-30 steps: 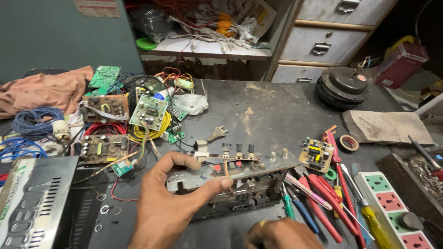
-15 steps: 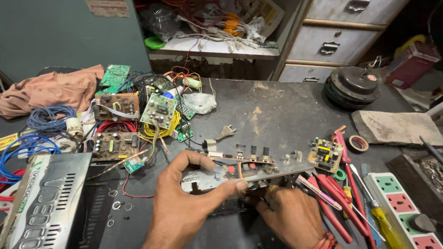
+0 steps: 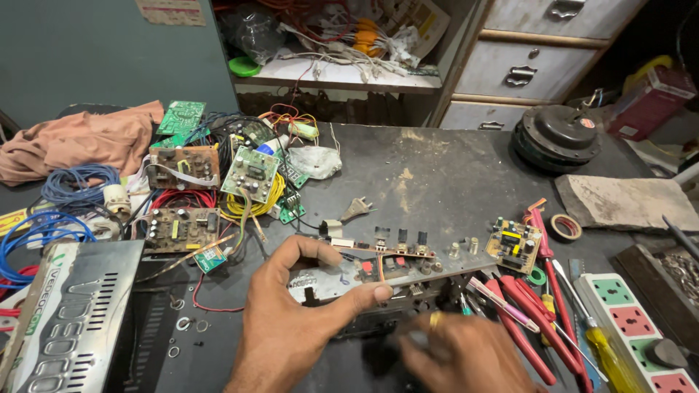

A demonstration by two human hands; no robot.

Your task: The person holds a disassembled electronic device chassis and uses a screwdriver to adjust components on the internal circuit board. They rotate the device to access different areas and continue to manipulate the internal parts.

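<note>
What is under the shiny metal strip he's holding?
Under the metal strip, pinched by the left hand, sits a dark device chassis. The right hand covers its front, so the inside stays hidden.

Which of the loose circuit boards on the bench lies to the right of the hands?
The small board with yellow parts, beside the red-handled tools. The other loose boards, green and brown, lie in the cluster of wires at the left.

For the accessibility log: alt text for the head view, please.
Left hand grips a metal panel carrying a circuit board; right hand, blurred, is just below it. Loose circuit boards, wires and red-handled pliers litter the dark workbench.
</note>
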